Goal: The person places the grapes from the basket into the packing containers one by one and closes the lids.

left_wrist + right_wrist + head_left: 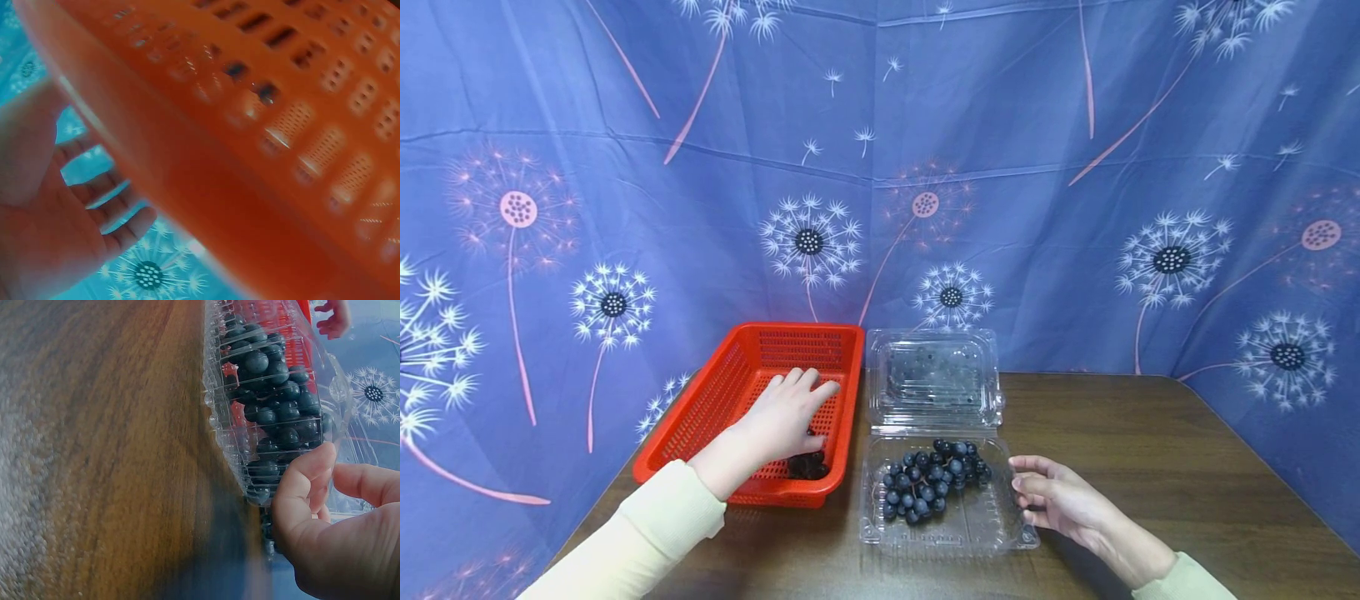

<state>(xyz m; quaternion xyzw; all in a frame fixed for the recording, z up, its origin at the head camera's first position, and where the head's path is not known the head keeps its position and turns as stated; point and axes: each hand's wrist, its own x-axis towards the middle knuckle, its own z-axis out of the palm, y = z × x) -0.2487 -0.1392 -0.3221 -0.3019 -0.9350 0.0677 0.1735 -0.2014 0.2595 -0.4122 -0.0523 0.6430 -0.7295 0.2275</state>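
Note:
My left hand [786, 417] hovers over the red plastic basket [856, 400], its fingers spread and bent slightly down, holding nothing. Dark grapes [808, 467] lie in the basket's near right corner, partly hidden by this hand. The left wrist view shows the left hand [69, 200] beyond the blurred basket rim [125, 150]. At the right edge of a clear plastic clamshell box [955, 533], my right hand [1063, 504] pinches the rim with thumb and fingers. A bunch of dark blue grapes [925, 483] lies inside; through the box wall, grapes [275, 406] show in the right wrist view.
The clamshell's lid [934, 379] stands raised at the back, leaning toward the blue dandelion-print cloth [1037, 250]. Basket and box stand side by side on the brown wooden table [1150, 450]. The cloth rises behind and along both sides.

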